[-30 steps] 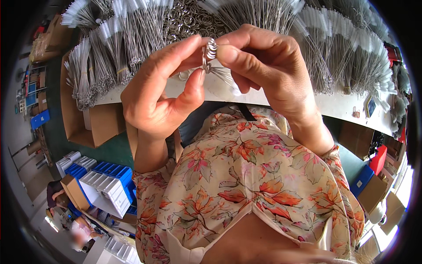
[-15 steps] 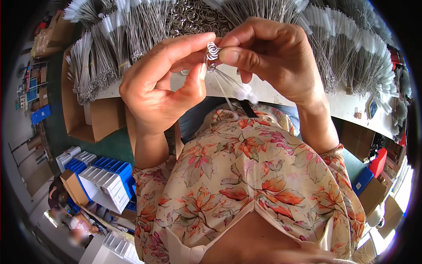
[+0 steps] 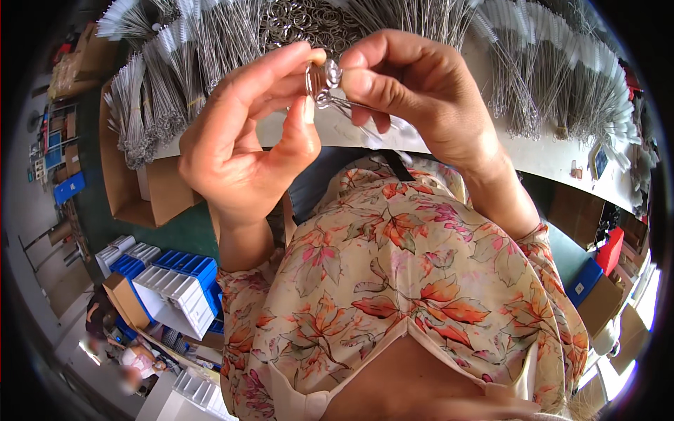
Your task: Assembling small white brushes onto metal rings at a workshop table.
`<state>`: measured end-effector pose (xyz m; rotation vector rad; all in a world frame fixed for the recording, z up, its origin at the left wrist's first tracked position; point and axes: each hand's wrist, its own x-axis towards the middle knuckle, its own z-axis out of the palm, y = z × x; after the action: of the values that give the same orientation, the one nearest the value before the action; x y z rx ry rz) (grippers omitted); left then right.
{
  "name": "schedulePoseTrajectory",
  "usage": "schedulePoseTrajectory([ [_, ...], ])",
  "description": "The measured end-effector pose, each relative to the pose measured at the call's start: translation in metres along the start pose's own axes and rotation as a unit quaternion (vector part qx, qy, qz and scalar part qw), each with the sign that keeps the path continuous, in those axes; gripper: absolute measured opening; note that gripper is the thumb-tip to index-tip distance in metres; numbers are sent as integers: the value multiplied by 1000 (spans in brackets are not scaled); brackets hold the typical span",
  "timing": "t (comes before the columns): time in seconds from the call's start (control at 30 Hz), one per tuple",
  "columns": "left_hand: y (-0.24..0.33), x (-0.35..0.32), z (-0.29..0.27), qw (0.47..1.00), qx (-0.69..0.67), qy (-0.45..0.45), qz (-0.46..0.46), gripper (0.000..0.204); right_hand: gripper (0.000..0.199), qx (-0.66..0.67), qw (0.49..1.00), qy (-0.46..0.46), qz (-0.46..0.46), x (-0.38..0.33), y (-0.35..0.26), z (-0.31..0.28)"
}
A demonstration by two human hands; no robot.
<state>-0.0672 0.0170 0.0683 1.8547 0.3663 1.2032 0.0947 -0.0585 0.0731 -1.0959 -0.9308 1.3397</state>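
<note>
Over the near edge of the table, both my hands meet at chest height. My left hand (image 3: 242, 130) pinches a thin metal ring (image 3: 308, 81) edge-on between thumb and index fingertips. Between the hands, a looped wire end (image 3: 324, 99) hangs at the ring; whether it is threaded on cannot be told. My right hand (image 3: 428, 95) is closed, thumb against index finger, on a small cluster of shiny metal rings (image 3: 333, 73). Thin wire brush stems (image 3: 344, 105) run from the loops under my right fingers, their bristle ends partly hidden and blurred.
Bundles of wire brushes (image 3: 172, 77) stand on the table at left, with more bundles (image 3: 540, 77) at right. Loose metal rings (image 3: 309, 24) are heaped behind my hands. A cardboard box (image 3: 151, 193) sits below left, near stacked plastic bins (image 3: 172, 298). Two people are at the lower left.
Both hands have shifted slightly left. The ring in my left fingers now stands apart from the ring cluster, and the brush stems have swung toward my right fingers.
</note>
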Motion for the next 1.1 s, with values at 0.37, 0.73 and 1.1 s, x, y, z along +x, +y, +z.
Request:
schedulePoseTrajectory([
  [0.37,-7,2,2,998,27,19,44,30,10,12,996,-82,-27,11,-14,-4],
  [0.73,-11,-3,9,997,-37,26,60,26,12,11,990,-141,13,13,-20,-18],
  [1.1,-8,-3,0,997,-1,0,78,27,12,-125,978,-132,-97,7,-26,-12],
])
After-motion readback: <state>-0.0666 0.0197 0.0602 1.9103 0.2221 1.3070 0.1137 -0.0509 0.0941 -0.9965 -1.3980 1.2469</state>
